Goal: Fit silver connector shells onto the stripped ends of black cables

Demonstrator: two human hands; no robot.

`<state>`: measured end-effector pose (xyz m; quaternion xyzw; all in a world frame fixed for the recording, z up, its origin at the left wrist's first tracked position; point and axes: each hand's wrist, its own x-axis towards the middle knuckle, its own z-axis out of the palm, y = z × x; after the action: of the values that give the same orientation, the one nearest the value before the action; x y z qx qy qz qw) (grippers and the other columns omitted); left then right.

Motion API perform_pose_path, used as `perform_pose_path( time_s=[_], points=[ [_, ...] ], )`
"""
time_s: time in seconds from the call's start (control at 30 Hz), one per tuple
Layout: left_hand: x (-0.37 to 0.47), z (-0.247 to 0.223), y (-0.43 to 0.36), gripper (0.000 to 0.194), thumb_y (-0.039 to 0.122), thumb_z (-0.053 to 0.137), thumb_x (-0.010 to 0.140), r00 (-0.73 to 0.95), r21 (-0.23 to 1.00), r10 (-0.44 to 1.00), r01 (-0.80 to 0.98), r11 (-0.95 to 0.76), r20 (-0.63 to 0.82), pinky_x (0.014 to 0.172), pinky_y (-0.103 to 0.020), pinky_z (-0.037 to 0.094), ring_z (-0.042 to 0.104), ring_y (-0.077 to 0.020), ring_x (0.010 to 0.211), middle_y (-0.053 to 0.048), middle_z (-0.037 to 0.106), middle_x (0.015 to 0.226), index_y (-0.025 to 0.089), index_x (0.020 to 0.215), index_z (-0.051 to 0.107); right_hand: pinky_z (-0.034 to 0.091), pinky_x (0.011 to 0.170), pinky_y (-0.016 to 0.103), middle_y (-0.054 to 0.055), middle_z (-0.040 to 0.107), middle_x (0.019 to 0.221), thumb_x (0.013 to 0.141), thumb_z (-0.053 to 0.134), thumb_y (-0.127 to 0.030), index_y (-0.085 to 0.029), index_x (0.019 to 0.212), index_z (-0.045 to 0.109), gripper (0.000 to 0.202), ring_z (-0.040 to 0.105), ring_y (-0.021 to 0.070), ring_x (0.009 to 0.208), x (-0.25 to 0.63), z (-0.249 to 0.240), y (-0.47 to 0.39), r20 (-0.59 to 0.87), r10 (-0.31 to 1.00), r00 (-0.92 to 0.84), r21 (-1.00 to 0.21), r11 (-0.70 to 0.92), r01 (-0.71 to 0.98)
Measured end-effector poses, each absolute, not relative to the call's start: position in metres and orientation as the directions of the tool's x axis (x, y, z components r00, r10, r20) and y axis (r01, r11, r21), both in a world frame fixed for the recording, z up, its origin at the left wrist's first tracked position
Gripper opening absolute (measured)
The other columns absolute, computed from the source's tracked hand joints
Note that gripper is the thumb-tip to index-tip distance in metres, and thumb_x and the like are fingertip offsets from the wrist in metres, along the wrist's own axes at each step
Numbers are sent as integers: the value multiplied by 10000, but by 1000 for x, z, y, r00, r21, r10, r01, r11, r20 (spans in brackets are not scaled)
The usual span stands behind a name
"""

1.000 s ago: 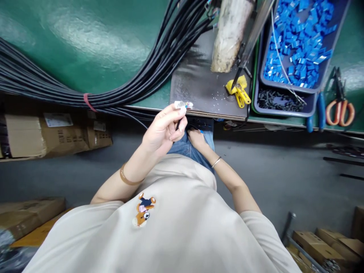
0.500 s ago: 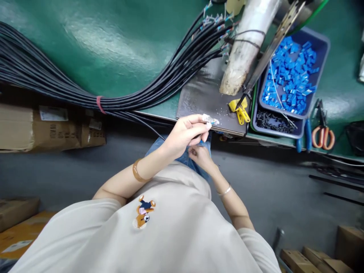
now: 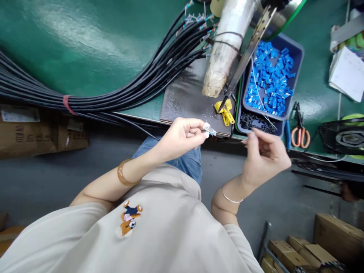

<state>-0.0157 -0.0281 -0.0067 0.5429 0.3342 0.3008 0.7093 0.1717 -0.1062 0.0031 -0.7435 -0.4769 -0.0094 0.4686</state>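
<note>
My left hand (image 3: 184, 134) is closed at the front edge of the bench, pinching the stripped end of a black cable (image 3: 210, 132). Whitish, see-through wrapping and a bit of blue wire stick out past the fingertips. My right hand (image 3: 264, 155) is raised to the right, just in front of the lower bin (image 3: 241, 127) of small black pieces. Its thumb and index finger are brought together; whatever may be between them is too small to make out. A yellow cable stripper (image 3: 225, 112) lies on the dark board (image 3: 182, 100) beyond my left hand.
A bundle of black cables (image 3: 113, 100), tied with a red band (image 3: 68, 104), crosses the green bench. A wrapped white tube (image 3: 222, 57) and a metal arm (image 3: 250, 49) slant over the board. Blue pieces fill the upper bin (image 3: 297, 72); orange-handled scissors (image 3: 300, 136) lie beside it.
My right hand has moved from my lap, below the left hand, up and right to the bins. My left hand has turned slightly and still holds the cable end. The view has shifted right.
</note>
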Motion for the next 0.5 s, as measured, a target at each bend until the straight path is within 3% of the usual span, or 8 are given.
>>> perform_pose_path(
  time_s=[0.1,0.2,0.27,0.33,0.4,0.5],
  points=[
    [-18,6,-33,105,154,620,777,705,998,709,42,-37,-3,528,-206,357,506,-84,543,-14,627,625,139,819,714,473,596,288,26,689,819,861,636,-366,-202,918,726,196,597,127,656,202,1,-96,542,678,497,-491,-225,842],
    [-24,20,-34,178,88,582,767,901,972,430,49,-228,56,558,-215,368,491,-81,544,-11,633,622,172,777,739,424,587,283,32,677,817,879,613,-379,-190,960,728,236,565,133,662,221,2,-91,534,707,464,-446,-231,865],
    [-27,23,-33,164,105,590,783,935,990,355,29,-136,22,533,-210,357,454,-71,521,-3,605,597,173,768,738,418,607,294,51,669,835,894,596,-382,-182,988,721,254,571,154,703,226,4,-89,582,661,473,-444,-228,866],
    [-28,20,-32,100,172,631,798,870,993,489,9,119,-66,474,-200,330,434,-62,496,-10,608,620,162,785,729,450,686,326,86,675,922,900,589,-382,-181,1037,705,269,603,197,834,229,6,-88,628,632,454,-424,-212,881],
    [-27,10,-32,90,229,669,796,727,927,656,-71,369,-205,402,-184,258,379,-38,441,-6,595,627,154,808,718,470,828,382,103,685,1029,877,625,-383,-191,1095,686,298,607,238,990,234,8,-85,618,683,388,-371,-181,911],
    [-27,-6,-33,80,212,702,766,550,848,775,-209,487,-310,356,-170,165,289,4,385,15,566,642,157,824,703,447,933,444,84,713,969,845,669,-367,-208,1070,699,278,612,256,1017,241,10,-78,516,807,286,-295,-146,944]
  ],
)
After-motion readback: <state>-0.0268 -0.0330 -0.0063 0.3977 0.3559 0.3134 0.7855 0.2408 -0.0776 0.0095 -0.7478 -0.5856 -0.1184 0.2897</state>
